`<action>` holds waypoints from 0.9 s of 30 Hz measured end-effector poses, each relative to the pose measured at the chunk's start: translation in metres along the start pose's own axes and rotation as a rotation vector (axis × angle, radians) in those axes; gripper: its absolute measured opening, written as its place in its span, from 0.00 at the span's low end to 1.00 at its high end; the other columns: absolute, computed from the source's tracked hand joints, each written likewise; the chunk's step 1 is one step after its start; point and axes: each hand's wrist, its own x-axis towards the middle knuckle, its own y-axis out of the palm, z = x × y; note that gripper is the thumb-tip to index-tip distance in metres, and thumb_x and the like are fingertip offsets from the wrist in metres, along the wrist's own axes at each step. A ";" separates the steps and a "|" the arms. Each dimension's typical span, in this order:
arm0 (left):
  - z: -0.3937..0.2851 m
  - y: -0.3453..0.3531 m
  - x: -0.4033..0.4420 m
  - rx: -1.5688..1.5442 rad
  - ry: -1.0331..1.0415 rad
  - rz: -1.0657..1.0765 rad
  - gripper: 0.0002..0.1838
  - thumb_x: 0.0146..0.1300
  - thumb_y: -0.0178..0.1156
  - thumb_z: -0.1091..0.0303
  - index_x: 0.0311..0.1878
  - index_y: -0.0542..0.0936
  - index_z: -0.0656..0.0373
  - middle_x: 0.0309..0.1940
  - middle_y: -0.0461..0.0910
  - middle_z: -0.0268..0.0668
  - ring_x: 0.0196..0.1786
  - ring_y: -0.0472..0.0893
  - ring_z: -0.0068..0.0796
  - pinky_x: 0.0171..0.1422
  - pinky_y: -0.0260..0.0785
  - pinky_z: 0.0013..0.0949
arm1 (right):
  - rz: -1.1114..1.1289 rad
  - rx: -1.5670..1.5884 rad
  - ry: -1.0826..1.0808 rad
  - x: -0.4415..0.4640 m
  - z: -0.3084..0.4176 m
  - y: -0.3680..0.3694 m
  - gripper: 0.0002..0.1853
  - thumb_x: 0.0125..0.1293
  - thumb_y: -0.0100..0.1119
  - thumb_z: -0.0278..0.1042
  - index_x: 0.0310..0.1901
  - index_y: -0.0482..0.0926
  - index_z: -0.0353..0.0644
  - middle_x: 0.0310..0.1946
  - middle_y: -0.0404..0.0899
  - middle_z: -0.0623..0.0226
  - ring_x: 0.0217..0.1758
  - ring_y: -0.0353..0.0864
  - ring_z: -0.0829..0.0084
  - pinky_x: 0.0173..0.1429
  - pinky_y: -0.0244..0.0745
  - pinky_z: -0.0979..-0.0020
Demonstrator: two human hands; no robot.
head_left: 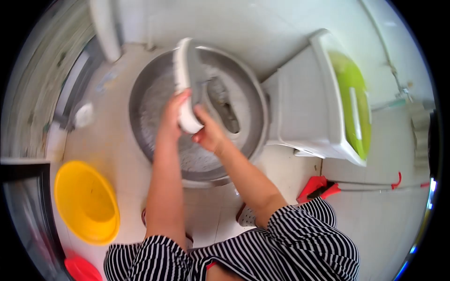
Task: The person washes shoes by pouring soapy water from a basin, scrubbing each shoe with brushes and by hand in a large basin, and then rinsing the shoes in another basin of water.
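A grey shoe with a thick white sole point(192, 70) is held up on its side over a wide metal basin point(136, 112), toe end pointing away from me. My left hand point(174, 112) is closed on the sole side near the heel. On the other side, my right hand point(209, 132) grips the heel end, thumb against the upper. A second shoe point(230, 117) lies in the sudsy water, its opening facing up, just beyond my right hand. Motion slightly blurs the hands and the held shoe.
Right of the basin stands a white and grey appliance point(304, 98) with a green lid point(351, 100). A yellow tub point(89, 201) and a red basin point(82, 268) are on the floor at left. A red dustpan point(313, 187) lies at right. A wall rises behind the basin.
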 end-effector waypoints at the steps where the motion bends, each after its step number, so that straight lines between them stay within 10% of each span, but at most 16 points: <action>1: -0.007 0.013 -0.009 -0.008 -0.031 0.004 0.28 0.61 0.58 0.48 0.57 0.72 0.58 0.48 0.76 0.35 0.49 0.75 0.27 0.52 0.68 0.34 | -0.007 -0.047 -0.052 -0.007 0.007 0.000 0.17 0.66 0.54 0.48 0.46 0.74 0.41 0.31 0.79 0.69 0.26 0.78 0.78 0.17 0.62 0.78; 9: -0.004 0.025 -0.008 0.284 -0.021 -0.124 0.32 0.68 0.48 0.45 0.67 0.65 0.59 0.63 0.70 0.43 0.67 0.67 0.39 0.73 0.50 0.42 | -0.074 0.078 -0.750 -0.068 0.117 0.049 0.15 0.68 0.51 0.48 0.40 0.73 0.44 0.27 0.76 0.69 0.20 0.71 0.79 0.16 0.58 0.79; 16: 0.043 -0.021 0.008 0.361 -0.125 -0.269 0.25 0.68 0.49 0.53 0.65 0.68 0.51 0.55 0.77 0.34 0.53 0.77 0.27 0.59 0.63 0.35 | 0.144 0.519 -1.317 -0.167 0.268 0.028 0.12 0.66 0.50 0.38 0.45 0.73 0.39 0.36 0.75 0.63 0.35 0.77 0.67 0.29 0.79 0.76; 24: 0.081 -0.045 0.017 0.410 -0.312 -0.473 0.20 0.65 0.52 0.56 0.59 0.74 0.48 0.49 0.78 0.32 0.43 0.77 0.28 0.52 0.65 0.38 | -0.288 0.761 -1.509 -0.167 0.300 0.001 0.16 0.67 0.46 0.44 0.43 0.72 0.37 0.39 0.73 0.58 0.33 0.73 0.65 0.33 0.76 0.68; 27: 0.087 -0.042 0.018 0.329 -0.266 -0.525 0.19 0.64 0.51 0.58 0.57 0.74 0.50 0.40 0.78 0.32 0.35 0.74 0.24 0.43 0.64 0.36 | -0.057 0.201 -1.199 -0.123 0.253 -0.002 0.15 0.68 0.50 0.42 0.42 0.74 0.35 0.37 0.77 0.60 0.34 0.76 0.67 0.42 0.77 0.70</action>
